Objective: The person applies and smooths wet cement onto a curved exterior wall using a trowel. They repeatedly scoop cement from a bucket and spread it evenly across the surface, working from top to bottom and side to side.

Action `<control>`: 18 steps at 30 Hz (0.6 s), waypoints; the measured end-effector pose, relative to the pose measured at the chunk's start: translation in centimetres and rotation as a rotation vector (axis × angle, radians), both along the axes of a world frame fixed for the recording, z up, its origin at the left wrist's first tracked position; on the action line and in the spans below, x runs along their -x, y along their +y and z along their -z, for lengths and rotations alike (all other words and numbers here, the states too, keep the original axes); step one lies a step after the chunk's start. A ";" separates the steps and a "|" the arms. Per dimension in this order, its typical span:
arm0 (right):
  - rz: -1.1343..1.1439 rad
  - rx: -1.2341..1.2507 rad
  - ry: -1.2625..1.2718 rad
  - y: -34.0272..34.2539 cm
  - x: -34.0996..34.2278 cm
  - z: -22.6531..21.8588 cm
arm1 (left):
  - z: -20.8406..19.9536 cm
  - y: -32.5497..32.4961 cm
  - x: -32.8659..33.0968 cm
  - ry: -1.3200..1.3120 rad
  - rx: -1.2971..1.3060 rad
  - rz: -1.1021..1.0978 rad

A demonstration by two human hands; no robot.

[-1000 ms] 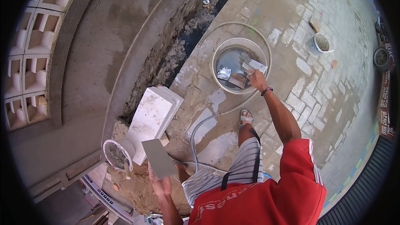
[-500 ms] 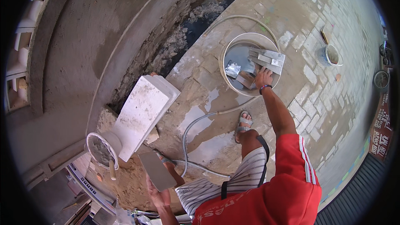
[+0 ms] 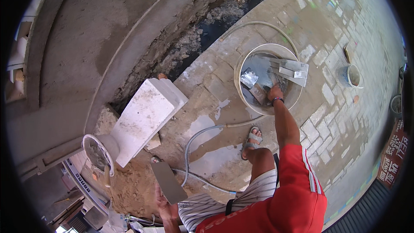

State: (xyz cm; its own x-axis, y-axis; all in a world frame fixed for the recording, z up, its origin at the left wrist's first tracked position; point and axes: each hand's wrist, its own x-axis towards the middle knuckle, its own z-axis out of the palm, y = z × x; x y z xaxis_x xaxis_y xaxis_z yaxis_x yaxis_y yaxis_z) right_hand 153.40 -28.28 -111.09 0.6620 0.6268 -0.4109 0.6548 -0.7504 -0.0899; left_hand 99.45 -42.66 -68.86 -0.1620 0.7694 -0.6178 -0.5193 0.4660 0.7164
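My left hand (image 3: 163,203) is at the lower left, holding a flat rectangular grey-brown plate (image 3: 168,183) that looks like a plastering float. Any handle on its back is hidden. My right hand (image 3: 275,91) reaches down inside a large round bucket (image 3: 239,82) of grey water, its fingers partly hidden at the water. Beside it, a steel trowel (image 3: 297,72) with a flat blade leans across the bucket's right rim. A crumpled silvery packet (image 3: 249,78) and a brownish flat piece (image 3: 258,94) lie in the water to the left of that hand.
A hose (image 3: 202,130) winds over the wet ground around the bucket. White blocks (image 3: 148,112) lie at the left, next to a mortar bucket (image 3: 98,153) with a wooden-handled tool. Beyond runs a dark ditch (image 3: 211,34) along a wall. A small bucket (image 3: 351,77) stands at the right.
My right hand has left the trowel's edge and dipped lower into the bucket. The left hand still holds the plate, now slightly lower. The view has shifted a little.
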 end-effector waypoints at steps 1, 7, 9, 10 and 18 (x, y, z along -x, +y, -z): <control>-0.081 0.003 0.027 0.6 -0.3 -1.1 | -0.1 -0.1 0.1 -0.016 0.002 -0.009; -0.009 -0.157 0.825 -1.7 -3.5 -14.5 | -1.6 0.6 2.1 -0.142 0.022 0.077; 0.202 -0.241 1.038 -3.0 -2.3 -20.3 | -2.9 0.7 2.7 -0.172 0.006 0.062; 0.253 -0.266 1.058 -3.3 -1.2 -21.9 | -3.6 0.8 3.2 -0.186 -0.004 0.052; 0.129 -0.478 1.170 -4.9 19.2 -38.9 | -8.0 -1.6 13.3 -0.324 -0.069 -0.009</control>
State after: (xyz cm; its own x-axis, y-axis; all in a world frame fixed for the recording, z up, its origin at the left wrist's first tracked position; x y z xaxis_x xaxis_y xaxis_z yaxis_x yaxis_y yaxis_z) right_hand 134.20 -33.13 -72.16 0.1252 0.8317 -0.5408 -0.0738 -0.5358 -0.8411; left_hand 86.11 -44.26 -60.83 0.0272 0.8109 -0.5845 -0.7291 0.4161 0.5434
